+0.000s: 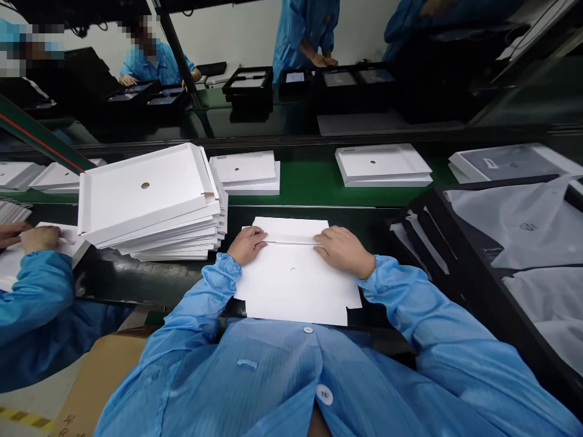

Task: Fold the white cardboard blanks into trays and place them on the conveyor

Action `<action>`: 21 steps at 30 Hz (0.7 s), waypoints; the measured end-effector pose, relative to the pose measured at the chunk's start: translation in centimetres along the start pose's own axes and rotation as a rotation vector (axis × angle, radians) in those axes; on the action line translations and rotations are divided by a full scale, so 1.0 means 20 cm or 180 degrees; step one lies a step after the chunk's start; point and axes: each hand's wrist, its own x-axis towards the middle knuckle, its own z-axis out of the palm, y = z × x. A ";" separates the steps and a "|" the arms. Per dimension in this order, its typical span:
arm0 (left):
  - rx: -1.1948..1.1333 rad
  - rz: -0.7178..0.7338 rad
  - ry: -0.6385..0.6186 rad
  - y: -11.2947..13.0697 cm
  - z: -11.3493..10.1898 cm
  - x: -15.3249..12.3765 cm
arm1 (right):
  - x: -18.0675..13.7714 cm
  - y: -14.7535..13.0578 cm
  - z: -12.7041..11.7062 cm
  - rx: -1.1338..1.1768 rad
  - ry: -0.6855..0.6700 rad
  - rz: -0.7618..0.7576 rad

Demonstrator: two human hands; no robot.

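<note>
A flat white cardboard box blank (296, 282) lies on the dark bench right before me, with cut-out corners and a small round mark near its middle. Across its far part runs a crease, where a narrow flap (296, 238) is partly raised. My left hand (248, 244) grips the left end of this flap, fingers bent over the fold. At the right end, my right hand (344, 250) does the same, thumb and fingers closed on the cardboard. The undersides of both hands are hidden.
Left of me stands a tall stack of white box trays (146, 188). Beyond, a green conveyor (305, 176) carries white boxes (380, 162). A black bin (460, 261) holding bagged grey items is on the right. A co-worker's hand (40, 238) works at far left; other people stand opposite.
</note>
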 end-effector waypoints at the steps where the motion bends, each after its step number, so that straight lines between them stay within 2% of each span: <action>1: 0.0029 -0.0010 0.0002 0.00 0.00 0.00 | 0.03 -0.04 -0.01 0.0046 0.0008 -0.0023; 7: 0.0080 0.0044 -0.0050 0.01 0.01 0.02 | 0.34 -0.33 0.06 0.0548 -0.0008 -0.0129; 10: 0.0120 0.0062 -0.0134 0.01 0.00 0.03 | 0.44 -0.41 0.12 0.0695 -0.0009 0.0012; 15: 0.0219 0.0006 -0.0374 0.01 0.01 0.07 | 0.47 -0.40 0.18 0.0970 -0.0042 0.0045; 21: 0.0133 -0.0070 -0.0853 0.00 -0.03 0.13 | 0.49 -0.36 0.16 0.1170 -0.0297 0.0076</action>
